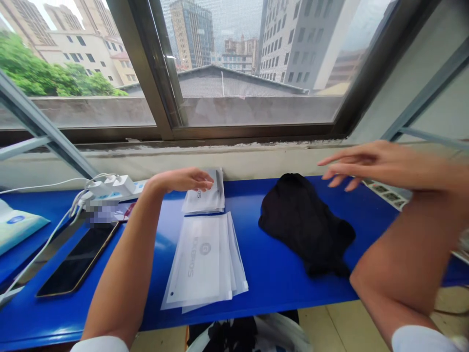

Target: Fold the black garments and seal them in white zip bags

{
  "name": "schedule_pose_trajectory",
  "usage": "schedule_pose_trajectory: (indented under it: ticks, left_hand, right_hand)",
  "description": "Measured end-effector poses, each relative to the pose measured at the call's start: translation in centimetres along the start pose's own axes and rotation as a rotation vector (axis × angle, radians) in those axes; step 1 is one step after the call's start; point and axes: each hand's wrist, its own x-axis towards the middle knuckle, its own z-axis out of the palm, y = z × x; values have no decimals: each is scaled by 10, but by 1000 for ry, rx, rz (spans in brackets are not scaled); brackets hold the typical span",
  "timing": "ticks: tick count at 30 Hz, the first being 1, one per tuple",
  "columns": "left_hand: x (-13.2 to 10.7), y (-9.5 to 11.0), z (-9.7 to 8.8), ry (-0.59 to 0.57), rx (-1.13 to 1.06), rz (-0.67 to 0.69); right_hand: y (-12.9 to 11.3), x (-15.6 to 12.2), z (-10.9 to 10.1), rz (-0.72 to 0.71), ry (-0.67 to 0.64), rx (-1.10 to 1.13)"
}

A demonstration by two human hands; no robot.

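Note:
My left hand (pixel 185 179) reaches to the back of the blue table (pixel 278 274), its fingers curled onto the top of a small stack of white plastic bags (pixel 207 198). A larger stack of white printed bags (pixel 205 261) lies in front of it, near the table's front edge. To the right lies a heap of black cloth (pixel 306 222). My right hand (pixel 362 164) hovers above and just right of the cloth, fingers stretched out and apart, holding nothing.
A dark phone (pixel 78 261) lies face up at the left, beside a white power strip (pixel 117 188) with plugs and cables. A pack of wipes (pixel 16 227) sits at the far left. A second power strip (pixel 388 193) lies at the right. A window fills the back wall.

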Motion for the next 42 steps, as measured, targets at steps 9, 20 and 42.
schedule_pose_trajectory:
  ticks: [9,20,42]
  left_hand:
    - [3,-35,-13,193,92,-199]
    - [-2,-34,-12,272,-44,-257]
    - [21,-47,-3,359,-37,-540]
  right_hand:
    - [22,-7,153,-61,-259,-653]
    - [114,-49,87,-210,-166,-408]
    - [-109,-58,230,-371,-371,-233]
